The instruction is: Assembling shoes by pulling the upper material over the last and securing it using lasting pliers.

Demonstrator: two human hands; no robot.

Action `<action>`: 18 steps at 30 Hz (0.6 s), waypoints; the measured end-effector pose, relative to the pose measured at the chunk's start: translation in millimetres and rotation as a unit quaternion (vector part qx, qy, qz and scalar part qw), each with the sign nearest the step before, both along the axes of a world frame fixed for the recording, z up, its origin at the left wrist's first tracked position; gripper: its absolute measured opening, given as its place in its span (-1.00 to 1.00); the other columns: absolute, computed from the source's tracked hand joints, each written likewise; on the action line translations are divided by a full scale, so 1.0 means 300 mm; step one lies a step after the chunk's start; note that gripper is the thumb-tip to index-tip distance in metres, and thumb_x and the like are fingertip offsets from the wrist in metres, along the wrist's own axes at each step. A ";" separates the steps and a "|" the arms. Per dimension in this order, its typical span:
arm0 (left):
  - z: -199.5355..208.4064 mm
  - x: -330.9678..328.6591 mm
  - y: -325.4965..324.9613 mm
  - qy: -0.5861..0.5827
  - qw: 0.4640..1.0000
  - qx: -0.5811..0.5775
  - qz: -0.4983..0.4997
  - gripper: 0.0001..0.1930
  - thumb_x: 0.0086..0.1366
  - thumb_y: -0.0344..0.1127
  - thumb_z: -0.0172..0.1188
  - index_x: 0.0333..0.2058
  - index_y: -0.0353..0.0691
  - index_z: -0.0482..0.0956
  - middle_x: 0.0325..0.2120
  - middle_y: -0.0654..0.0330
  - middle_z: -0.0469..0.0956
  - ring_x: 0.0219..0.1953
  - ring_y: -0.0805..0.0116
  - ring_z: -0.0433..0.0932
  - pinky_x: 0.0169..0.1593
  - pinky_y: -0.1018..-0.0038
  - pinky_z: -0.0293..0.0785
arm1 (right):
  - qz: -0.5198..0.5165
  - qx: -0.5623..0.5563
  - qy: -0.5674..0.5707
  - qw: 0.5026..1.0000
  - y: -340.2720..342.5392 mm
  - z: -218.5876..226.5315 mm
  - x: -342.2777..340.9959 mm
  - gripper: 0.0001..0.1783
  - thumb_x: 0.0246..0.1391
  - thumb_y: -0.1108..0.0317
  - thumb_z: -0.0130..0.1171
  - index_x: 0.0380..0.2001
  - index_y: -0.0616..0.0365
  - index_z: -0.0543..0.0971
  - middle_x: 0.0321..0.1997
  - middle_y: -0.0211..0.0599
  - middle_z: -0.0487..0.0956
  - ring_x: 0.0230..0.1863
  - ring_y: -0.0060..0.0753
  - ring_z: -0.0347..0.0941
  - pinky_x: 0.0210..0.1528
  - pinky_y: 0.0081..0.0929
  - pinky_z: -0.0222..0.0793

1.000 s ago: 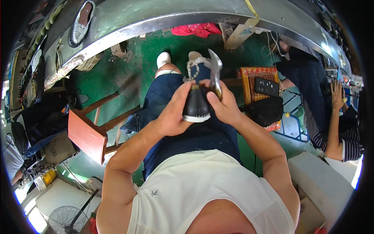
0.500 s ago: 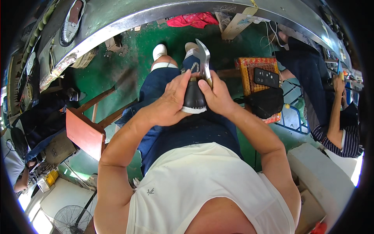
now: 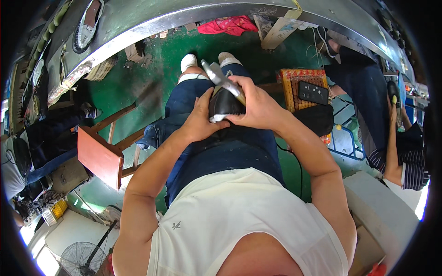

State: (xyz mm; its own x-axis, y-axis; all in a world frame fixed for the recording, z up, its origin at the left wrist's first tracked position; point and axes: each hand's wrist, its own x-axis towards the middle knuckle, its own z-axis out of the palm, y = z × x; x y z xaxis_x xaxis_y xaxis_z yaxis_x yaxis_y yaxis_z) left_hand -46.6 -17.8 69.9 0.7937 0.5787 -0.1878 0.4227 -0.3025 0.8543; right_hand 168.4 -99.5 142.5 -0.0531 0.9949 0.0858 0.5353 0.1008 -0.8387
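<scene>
A black shoe (image 3: 224,103) with a white sole edge is held above the lap, between both hands, in front of the white sleeveless shirt (image 3: 239,221) and the dark blue trousers (image 3: 230,152). The shoe is supported from the left by the left hand (image 3: 202,122), whose fingers are curled under and against its near end, gripping it. The right hand (image 3: 255,106) is placed over the top and right side of the shoe, with the fingers closed around a grey metal tool (image 3: 221,78). The tool is seen to project up and to the left from the right hand, lying across the upper part of the shoe; whether its tip touches the shoe cannot be told.

Beyond the hands, the knees and two white shoes (image 3: 207,60) on the feet are shown resting on the green floor (image 3: 138,78). To the left of the legs, a red wooden stool (image 3: 101,156) is tipped on its side. To the right, a woven red and yellow seat (image 3: 299,85) is placed, and a black rectangular device (image 3: 313,93) lies on it. A fan (image 3: 78,260) is visible at the lower left edge.

Farther off, a curved metal bench edge (image 3: 184,18) spans the upper frame, with a red cloth (image 3: 228,25) beneath it. At the far right, another person in a striped sleeve (image 3: 410,161) is seated.
</scene>
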 end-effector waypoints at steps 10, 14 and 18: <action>0.129 0.064 0.039 -0.088 0.957 -0.219 0.167 -0.36 0.36 -0.05 0.29 0.21 -0.40 0.38 0.01 0.02 0.56 0.04 0.33 0.53 0.13 0.40 0.46 | -0.185 -0.112 0.152 0.964 -0.028 -0.159 -0.021 -0.17 -0.16 0.10 0.62 0.04 0.32 0.38 -0.11 -0.27 0.53 -0.09 -0.49 0.48 -0.01 -0.42 0.48; -0.012 0.045 -0.023 -0.061 0.927 -0.268 0.255 -0.49 0.49 0.03 0.07 -0.11 -0.43 0.64 -0.31 0.14 0.65 -0.27 0.46 0.55 -0.15 0.43 0.50 | -0.185 -0.273 0.322 0.887 -0.115 -0.264 -0.093 -0.41 0.12 0.22 0.41 0.06 0.31 0.39 -0.12 -0.29 0.55 -0.16 -0.54 0.49 -0.12 -0.49 0.50; -0.081 0.003 -0.019 -0.023 0.927 -0.290 0.236 -0.68 0.50 -0.23 0.02 -0.15 -0.40 0.62 -0.30 0.22 0.63 -0.28 0.49 0.55 -0.16 0.51 0.50 | -0.209 -0.233 0.322 0.893 -0.161 -0.325 -0.095 -0.52 0.17 0.28 0.28 0.02 0.38 0.40 -0.20 -0.18 0.57 -0.24 -0.47 0.54 -0.28 -0.46 0.53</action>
State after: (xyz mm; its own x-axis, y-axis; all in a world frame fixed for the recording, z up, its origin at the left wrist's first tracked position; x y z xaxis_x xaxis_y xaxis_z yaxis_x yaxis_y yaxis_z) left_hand -45.8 -23.4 45.7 0.4926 0.6751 -0.5492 0.3509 0.4234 0.8352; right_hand 139.8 -147.8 44.8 0.2412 0.8519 -0.4648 -0.1651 -0.4360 -0.8847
